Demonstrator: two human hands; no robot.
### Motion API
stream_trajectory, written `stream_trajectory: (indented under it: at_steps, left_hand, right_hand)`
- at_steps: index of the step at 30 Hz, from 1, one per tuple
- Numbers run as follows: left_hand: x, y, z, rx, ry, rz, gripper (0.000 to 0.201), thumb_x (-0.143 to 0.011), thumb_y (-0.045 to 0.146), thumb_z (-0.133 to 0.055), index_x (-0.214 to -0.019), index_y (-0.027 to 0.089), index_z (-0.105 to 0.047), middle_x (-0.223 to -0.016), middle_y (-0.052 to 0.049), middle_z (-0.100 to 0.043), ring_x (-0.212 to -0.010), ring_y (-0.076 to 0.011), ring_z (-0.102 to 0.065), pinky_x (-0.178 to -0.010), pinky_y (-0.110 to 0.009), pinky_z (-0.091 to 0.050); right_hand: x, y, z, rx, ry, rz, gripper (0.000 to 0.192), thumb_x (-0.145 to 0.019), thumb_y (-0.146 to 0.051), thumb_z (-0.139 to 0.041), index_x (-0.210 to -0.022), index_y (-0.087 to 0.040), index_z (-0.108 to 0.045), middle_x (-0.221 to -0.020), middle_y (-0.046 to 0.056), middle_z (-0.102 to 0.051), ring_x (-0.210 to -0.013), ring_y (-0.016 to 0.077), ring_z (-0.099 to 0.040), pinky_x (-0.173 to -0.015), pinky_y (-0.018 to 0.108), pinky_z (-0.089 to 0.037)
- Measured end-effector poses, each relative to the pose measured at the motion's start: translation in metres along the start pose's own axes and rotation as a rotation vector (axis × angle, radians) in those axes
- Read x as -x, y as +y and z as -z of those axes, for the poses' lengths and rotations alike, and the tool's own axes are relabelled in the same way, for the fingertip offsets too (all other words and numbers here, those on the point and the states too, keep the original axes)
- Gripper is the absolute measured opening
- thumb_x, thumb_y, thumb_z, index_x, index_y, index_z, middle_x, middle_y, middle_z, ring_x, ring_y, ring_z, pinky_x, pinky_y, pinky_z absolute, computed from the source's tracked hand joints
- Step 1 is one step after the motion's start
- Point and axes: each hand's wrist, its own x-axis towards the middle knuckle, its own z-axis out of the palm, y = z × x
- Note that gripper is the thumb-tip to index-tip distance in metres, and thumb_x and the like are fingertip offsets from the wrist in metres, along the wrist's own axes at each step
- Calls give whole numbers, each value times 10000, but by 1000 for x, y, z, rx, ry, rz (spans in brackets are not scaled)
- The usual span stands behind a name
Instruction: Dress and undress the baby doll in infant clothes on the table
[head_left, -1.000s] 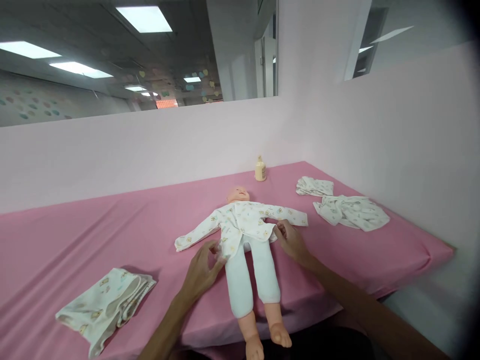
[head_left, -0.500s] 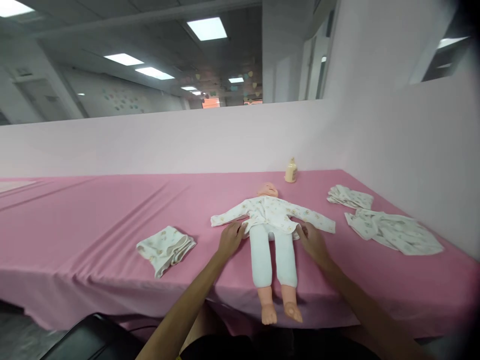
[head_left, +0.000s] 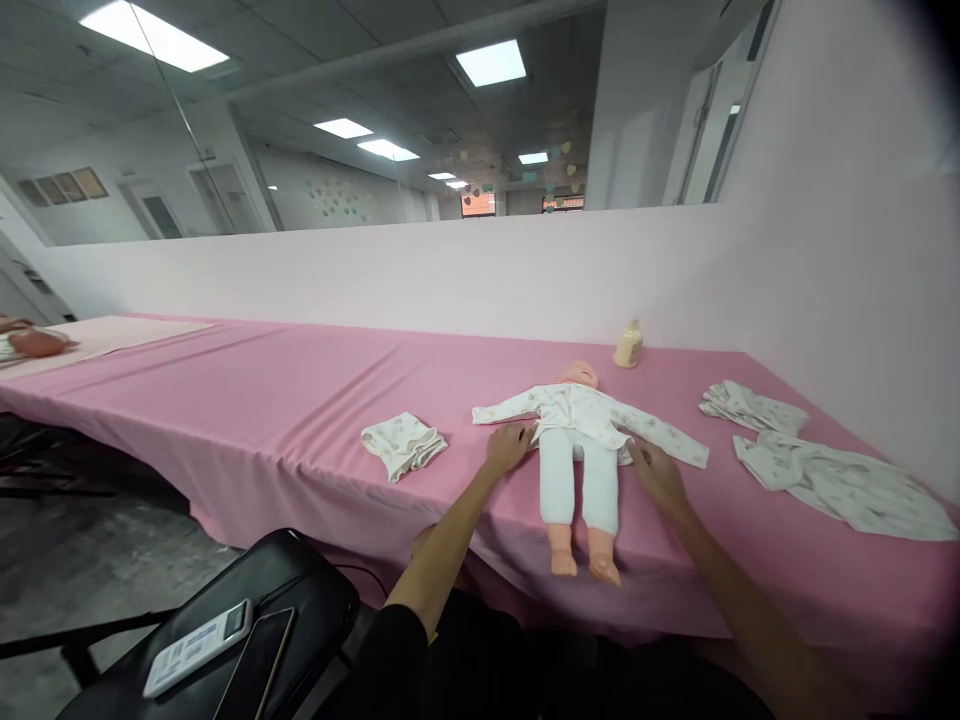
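A baby doll (head_left: 556, 480) lies on its back with its feet toward me, at the front edge of the pink-covered table. It has on a white printed long-sleeved top (head_left: 577, 412), with both sleeves spread out sideways. Its legs are white and its feet bare. My left hand (head_left: 511, 447) is closed at the left lower corner of the top, fingers pinching the hem. On the other side, my right hand (head_left: 657, 476) pinches the right lower corner in the same way. A folded printed cloth (head_left: 403, 446) lies left of my left hand.
Two crumpled white garments (head_left: 754, 406) lie at the right by the wall. A cream pump bottle (head_left: 628, 345) stands behind the doll's head. Part of another doll (head_left: 39, 343) shows far left. A black chair (head_left: 319, 590) at lower left holds a phone (head_left: 256, 665) and a white device (head_left: 199, 648).
My view has swung left and tilted, bringing the chair and the far end of the table into sight. Both hands stay at the hem of the top; the doll lies as before.
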Motion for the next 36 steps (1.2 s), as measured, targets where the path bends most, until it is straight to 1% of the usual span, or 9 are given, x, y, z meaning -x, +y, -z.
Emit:
stream_trajectory:
  at_steps: [4,10,15,20,24,27,32,36]
  left_hand:
    - [3,2,1,-27,-18,25,559,-990,526,-243,-881,159,-651,-962,-114,-686,-890,-219,-620,-756,-311,-408]
    - [7,3,7,-38,-31,27,577,-992,521,-228,-880,153,-659,-951,-124,-690,-904,-232,-628,-751,-322,-416]
    - [7,3,9,-48,-49,51,545,-1000,457,-234,-912,144,-672,-938,-126,-693,-877,-226,-633,-748,-323,-419]
    - [6,3,8,-54,-59,47,559,-1001,460,-217,-911,151,-674,-986,-124,-692,-892,-223,-634,-756,-321,-423]
    - [5,1,6,-62,-57,48,561,-1000,463,-215,-913,151,-672,-995,-130,-690,-935,-230,-632,-782,-321,-423]
    - [4,0,5,-71,-64,46,534,-1001,443,-225,-918,154,-666,-1003,-129,-691,-933,-232,-634,-782,-321,-425]
    - [2,0,5,-86,-80,46,527,-999,455,-229,-921,158,-657,-1002,-124,-693,-915,-230,-637,-780,-319,-428]
    - [1,0,5,-96,-92,49,513,-1002,434,-227,-914,160,-652,-999,-121,-693,-921,-225,-634,-790,-318,-425]
  right_hand:
    - [4,-2,2,13,22,-25,554,-902,-601,-374,-1018,-172,-705,-1009,106,-713,-932,270,-612,-804,361,-436]
    - [6,-9,5,9,25,0,561,-900,-585,-380,-1034,-151,-710,-1047,135,-706,-943,281,-620,-806,372,-444]
    - [7,-8,4,-9,26,24,551,-905,-577,-364,-1040,-172,-714,-996,108,-718,-930,279,-635,-801,376,-458]
    - [8,-8,4,-26,23,61,521,-918,-544,-367,-1119,-197,-699,-1094,95,-709,-1010,274,-629,-857,377,-457]
    - [7,-10,4,-31,30,76,509,-924,-527,-369,-1105,-190,-705,-1093,93,-713,-1012,268,-631,-860,366,-456]
    - [6,-9,3,-29,41,73,505,-923,-529,-371,-1079,-189,-710,-1059,90,-720,-976,266,-635,-825,356,-461]
    - [5,-8,2,-11,54,72,506,-917,-538,-364,-989,-181,-715,-921,83,-723,-849,261,-631,-748,352,-457]
    - [5,-7,2,3,58,79,476,-923,-522,-364,-1058,-202,-689,-999,66,-712,-910,245,-622,-781,340,-446]
